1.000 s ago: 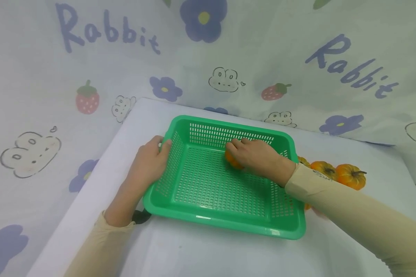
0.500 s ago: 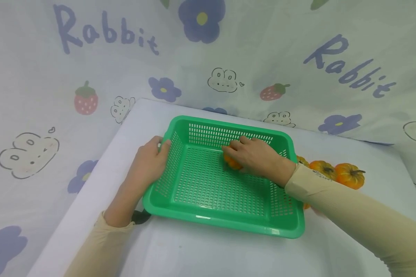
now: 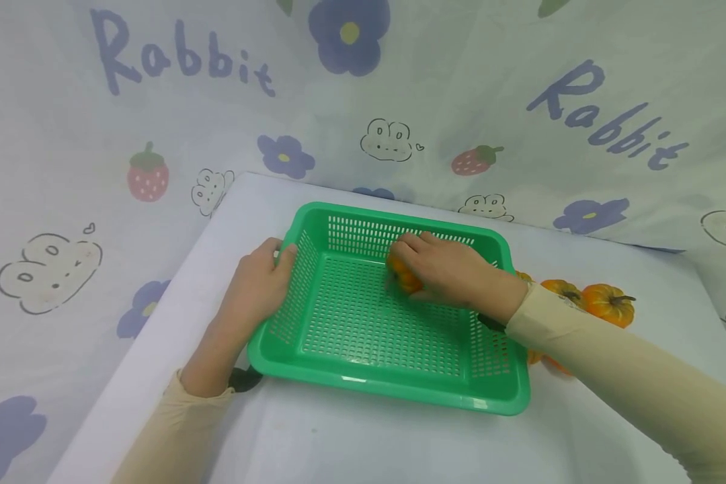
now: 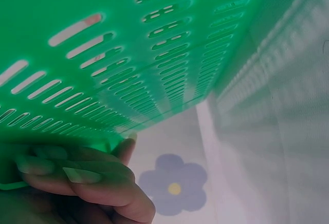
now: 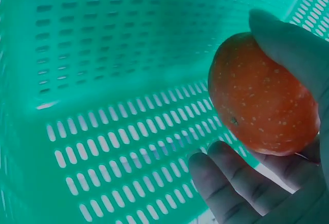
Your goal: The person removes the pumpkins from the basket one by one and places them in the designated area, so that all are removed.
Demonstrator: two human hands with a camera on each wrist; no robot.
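Observation:
A green plastic basket with slotted walls and floor sits on the white table. My left hand grips its left rim, thumb on top; in the left wrist view the curled fingers show beneath the rim. Inside the basket, toward the back right, my right hand holds a small orange pumpkin. The right wrist view shows the pumpkin between thumb and fingers, its speckled orange side facing the camera. The hand hides much of it in the head view.
Several more orange pumpkins lie right of the basket, such as one with a dark stem and another beside it. The right sleeve partly covers that group. Behind the table hangs a rabbit-print cloth.
My right hand has shifted slightly and turned the pumpkin, with its fingers drawn closer together round it. The right forearm has moved a little rightward. The left hand keeps its hold on the rim.

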